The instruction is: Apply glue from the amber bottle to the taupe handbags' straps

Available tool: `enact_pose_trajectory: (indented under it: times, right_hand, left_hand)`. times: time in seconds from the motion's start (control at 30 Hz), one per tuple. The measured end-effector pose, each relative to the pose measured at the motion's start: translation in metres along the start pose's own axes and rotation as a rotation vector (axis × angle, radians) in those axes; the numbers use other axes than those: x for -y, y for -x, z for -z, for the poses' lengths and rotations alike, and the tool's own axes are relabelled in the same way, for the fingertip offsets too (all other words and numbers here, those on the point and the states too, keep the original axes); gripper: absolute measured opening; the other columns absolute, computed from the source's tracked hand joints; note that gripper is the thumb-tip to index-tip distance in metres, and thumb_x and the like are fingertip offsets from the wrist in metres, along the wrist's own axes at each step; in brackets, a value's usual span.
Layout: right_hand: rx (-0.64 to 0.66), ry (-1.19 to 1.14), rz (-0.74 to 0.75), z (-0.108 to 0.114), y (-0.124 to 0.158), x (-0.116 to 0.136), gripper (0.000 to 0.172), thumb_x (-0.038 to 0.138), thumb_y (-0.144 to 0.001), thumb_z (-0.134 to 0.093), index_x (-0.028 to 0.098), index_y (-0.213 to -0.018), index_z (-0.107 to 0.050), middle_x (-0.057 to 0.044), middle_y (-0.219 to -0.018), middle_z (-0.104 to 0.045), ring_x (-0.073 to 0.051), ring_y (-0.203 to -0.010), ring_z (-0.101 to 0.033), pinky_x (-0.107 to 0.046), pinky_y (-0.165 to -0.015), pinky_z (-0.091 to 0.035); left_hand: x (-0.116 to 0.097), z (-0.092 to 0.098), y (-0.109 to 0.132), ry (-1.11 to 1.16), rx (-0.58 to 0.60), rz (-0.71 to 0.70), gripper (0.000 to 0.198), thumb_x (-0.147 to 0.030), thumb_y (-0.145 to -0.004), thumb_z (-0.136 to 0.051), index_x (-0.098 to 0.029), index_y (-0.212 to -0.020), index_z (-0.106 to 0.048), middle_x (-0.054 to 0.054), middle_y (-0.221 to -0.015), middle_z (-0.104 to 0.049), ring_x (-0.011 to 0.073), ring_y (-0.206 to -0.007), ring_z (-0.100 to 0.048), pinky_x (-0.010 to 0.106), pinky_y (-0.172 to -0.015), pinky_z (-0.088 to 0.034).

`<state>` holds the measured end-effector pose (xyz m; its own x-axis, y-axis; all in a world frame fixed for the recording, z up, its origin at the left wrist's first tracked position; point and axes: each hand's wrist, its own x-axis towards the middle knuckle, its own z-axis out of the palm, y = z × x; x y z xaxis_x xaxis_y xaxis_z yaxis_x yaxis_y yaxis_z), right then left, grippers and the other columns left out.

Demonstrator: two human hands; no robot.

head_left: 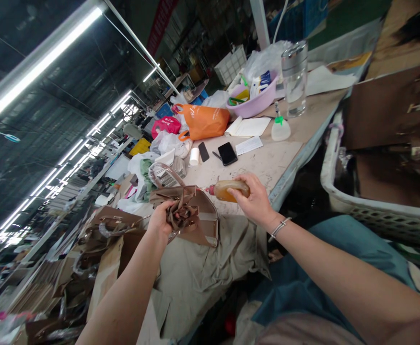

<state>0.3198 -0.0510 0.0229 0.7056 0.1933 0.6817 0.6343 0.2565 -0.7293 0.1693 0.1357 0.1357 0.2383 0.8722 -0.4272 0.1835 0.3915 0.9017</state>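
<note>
My right hand (255,199) is wrapped round a squeeze bottle (227,190) of amber liquid, held tilted with its reddish nozzle pointing left. The nozzle end is close to the upper edge of a brown handbag (204,218); whether they touch, I cannot tell. At the bag's left side, my left hand (162,219) grips bunched brown straps (183,214), its fingers partly hidden behind them. One bag handle (165,172), wrapped in clear plastic, stands up behind the hand. Under the bag lies a grey-green cloth (210,268) draped over the table's near side.
Behind the bag are a black phone-like device (227,154), a white roll (194,156), an orange bag (206,122) and a purple basin (253,108). A small green-necked bottle (280,128) stands near a glass flask (295,81). A white crate (375,206) holds brown bags at right; more brown bags (105,230) pile up at left.
</note>
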Motion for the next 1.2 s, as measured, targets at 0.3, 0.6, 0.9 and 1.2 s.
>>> enact_pose_trajectory:
  times: [0.3, 0.6, 0.9, 1.2]
  right_hand:
    - [-0.002, -0.043, -0.105, 0.006, 0.005, -0.008, 0.019, 0.028, -0.081, -0.065, 0.022, -0.097, -0.056, -0.004, -0.093, -0.061, -0.022, -0.086, -0.059, -0.037, -0.079, -0.049]
    - [0.093, -0.027, -0.192, -0.004, 0.011, -0.018, 0.016, 0.032, -0.080, -0.063, 0.021, -0.091, -0.056, -0.005, -0.089, -0.061, -0.023, -0.083, -0.059, -0.039, -0.077, -0.049]
    - [-0.007, -0.057, -0.149, -0.003, -0.001, -0.008, 0.018, 0.030, -0.081, -0.063, 0.023, -0.095, -0.055, -0.006, -0.094, -0.063, -0.024, -0.088, -0.059, -0.040, -0.081, -0.051]
    - [0.038, -0.045, -0.121, 0.008, 0.004, -0.019, 0.019, 0.028, -0.081, -0.065, 0.022, -0.096, -0.057, -0.004, -0.092, -0.061, -0.022, -0.084, -0.059, -0.038, -0.078, -0.050]
  left_hand:
    - [0.000, 0.000, -0.004, 0.002, 0.001, -0.002, 0.012, -0.005, -0.075, -0.053, -0.010, -0.065, -0.057, 0.004, -0.050, -0.061, 0.0089, -0.033, -0.049, 0.014, -0.028, -0.037]
    - [0.000, 0.000, -0.002, -0.004, -0.001, 0.001, 0.013, -0.005, -0.074, -0.053, -0.010, -0.063, -0.057, 0.004, -0.050, -0.061, 0.0087, -0.034, -0.049, 0.015, -0.028, -0.038]
    - [0.001, -0.003, -0.004, 0.002, -0.004, 0.003, 0.013, -0.006, -0.075, -0.053, -0.009, -0.064, -0.058, 0.004, -0.050, -0.062, 0.0093, -0.034, -0.050, 0.015, -0.028, -0.037]
    - [0.000, -0.005, -0.005, 0.024, 0.007, 0.035, 0.013, -0.005, -0.076, -0.053, -0.010, -0.065, -0.058, 0.004, -0.050, -0.061, 0.0089, -0.033, -0.050, 0.014, -0.028, -0.037]
